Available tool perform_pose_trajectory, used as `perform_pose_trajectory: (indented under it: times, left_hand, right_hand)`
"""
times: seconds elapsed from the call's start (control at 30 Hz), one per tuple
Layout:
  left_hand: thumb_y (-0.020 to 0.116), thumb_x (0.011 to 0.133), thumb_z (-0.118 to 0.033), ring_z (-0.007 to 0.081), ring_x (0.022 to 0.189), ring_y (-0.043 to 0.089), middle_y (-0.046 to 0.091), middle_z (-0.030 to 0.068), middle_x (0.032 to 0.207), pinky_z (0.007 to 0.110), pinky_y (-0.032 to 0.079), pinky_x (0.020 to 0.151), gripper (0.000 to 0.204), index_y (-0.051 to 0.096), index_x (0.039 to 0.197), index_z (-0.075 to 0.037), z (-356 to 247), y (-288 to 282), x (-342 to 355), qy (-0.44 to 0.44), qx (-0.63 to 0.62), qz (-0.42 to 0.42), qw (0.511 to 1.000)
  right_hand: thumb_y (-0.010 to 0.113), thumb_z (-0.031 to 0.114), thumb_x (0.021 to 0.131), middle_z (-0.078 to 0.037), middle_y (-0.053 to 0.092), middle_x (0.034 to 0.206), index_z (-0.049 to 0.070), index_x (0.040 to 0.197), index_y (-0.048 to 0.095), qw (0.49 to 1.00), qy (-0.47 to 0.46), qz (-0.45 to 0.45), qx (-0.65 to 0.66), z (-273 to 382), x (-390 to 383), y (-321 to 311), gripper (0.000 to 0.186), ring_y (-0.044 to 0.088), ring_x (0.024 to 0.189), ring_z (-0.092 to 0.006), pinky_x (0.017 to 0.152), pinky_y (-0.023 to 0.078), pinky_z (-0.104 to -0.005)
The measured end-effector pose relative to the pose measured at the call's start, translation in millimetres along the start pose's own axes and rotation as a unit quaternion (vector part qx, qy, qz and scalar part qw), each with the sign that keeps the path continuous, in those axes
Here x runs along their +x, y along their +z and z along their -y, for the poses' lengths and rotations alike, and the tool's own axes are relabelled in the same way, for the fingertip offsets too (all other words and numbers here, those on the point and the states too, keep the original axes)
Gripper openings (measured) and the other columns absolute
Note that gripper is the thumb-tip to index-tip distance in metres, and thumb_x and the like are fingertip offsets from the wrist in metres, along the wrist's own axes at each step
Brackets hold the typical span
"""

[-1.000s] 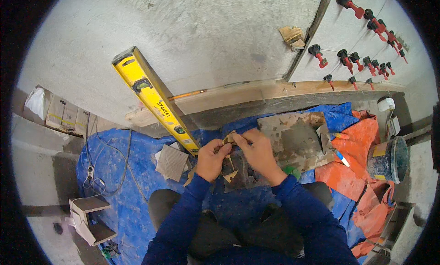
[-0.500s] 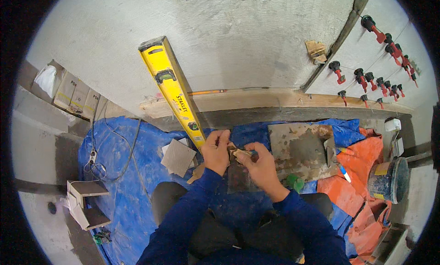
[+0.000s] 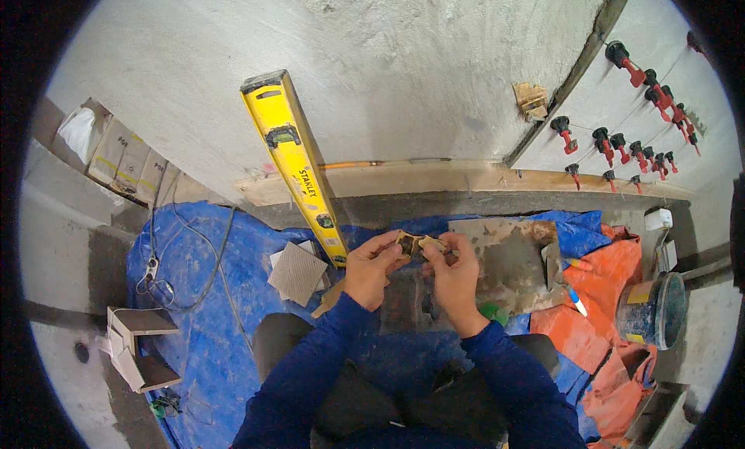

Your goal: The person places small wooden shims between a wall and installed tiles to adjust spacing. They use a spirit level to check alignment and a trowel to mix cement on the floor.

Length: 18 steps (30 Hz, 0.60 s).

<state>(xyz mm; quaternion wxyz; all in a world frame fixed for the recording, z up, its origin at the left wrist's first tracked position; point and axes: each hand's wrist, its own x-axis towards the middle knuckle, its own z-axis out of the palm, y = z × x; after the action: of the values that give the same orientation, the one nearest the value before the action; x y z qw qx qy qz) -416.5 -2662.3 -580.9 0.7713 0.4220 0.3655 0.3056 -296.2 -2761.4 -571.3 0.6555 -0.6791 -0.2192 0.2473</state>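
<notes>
In front of me, above the tarp, both hands hold a small, crumpled piece of tan cardboard [image 3: 407, 242]. My left hand [image 3: 368, 272] pinches its left part between thumb and fingers. The right part is pinched by my right hand [image 3: 453, 277], with the thumb on top. Between the thumbs the cardboard is bent, showing a dark hollow. Left of my hands a yellow spirit level [image 3: 301, 169] leans upright against the grey wall [image 3: 419, 76]. Ribbed tile pieces [image 3: 298, 273] lie beside its foot.
A wooden ledge [image 3: 481, 180] with a pencil [image 3: 353, 165] runs along the wall. Red and black tile-levelling clips [image 3: 604, 145] stick out at right. A blue tarp [image 3: 206, 270], an orange sheet [image 3: 594, 282], a bucket [image 3: 648, 311], a stained board [image 3: 508, 259] and a cable [image 3: 208, 290] lie around.
Both hands have turned the cardboard and raised it slightly; it now looks bent open between the thumbs. The view has shifted a little.
</notes>
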Motion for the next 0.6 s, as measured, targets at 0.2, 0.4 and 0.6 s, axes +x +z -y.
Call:
perform_pose_trajectory:
  times: [0.2,0.4,0.6]
  left_hand:
    - [0.063,0.097,0.001,0.0169,0.101,0.068,0.068,0.0055,0.109,0.033,0.060,0.091,0.042,0.061,0.139,-0.005,6,1,0,0.000,-0.039,-0.026,0.999]
    - [0.069,0.094,0.000,0.0187,0.107,0.067,0.067,0.0082,0.125,0.032,0.056,0.094,0.054,0.054,0.146,-0.006,-17,-1,-4,0.070,0.122,0.098,0.985]
    - [0.070,0.091,0.005,0.0156,0.112,0.066,0.069,0.0118,0.124,0.030,0.055,0.094,0.052,0.057,0.141,-0.001,-23,-3,-7,0.102,0.126,0.151,0.975]
  right_hand:
    - [0.075,0.017,0.095,-0.006,0.066,0.094,0.001,0.110,0.060,0.999,0.015,0.042,-0.010,11,3,0,0.026,0.066,0.073,-0.0120,0.060,0.056,-0.0274]
    - [0.071,0.017,0.098,-0.007,0.066,0.097,0.003,0.114,0.058,0.982,0.092,0.085,0.140,19,9,-8,0.025,0.069,0.075,-0.0168,0.063,0.058,-0.0295]
    - [0.070,0.018,0.099,-0.008,0.066,0.100,0.004,0.113,0.056,0.957,0.170,0.105,0.209,22,19,-22,0.024,0.070,0.074,-0.0188,0.062,0.059,-0.0303]
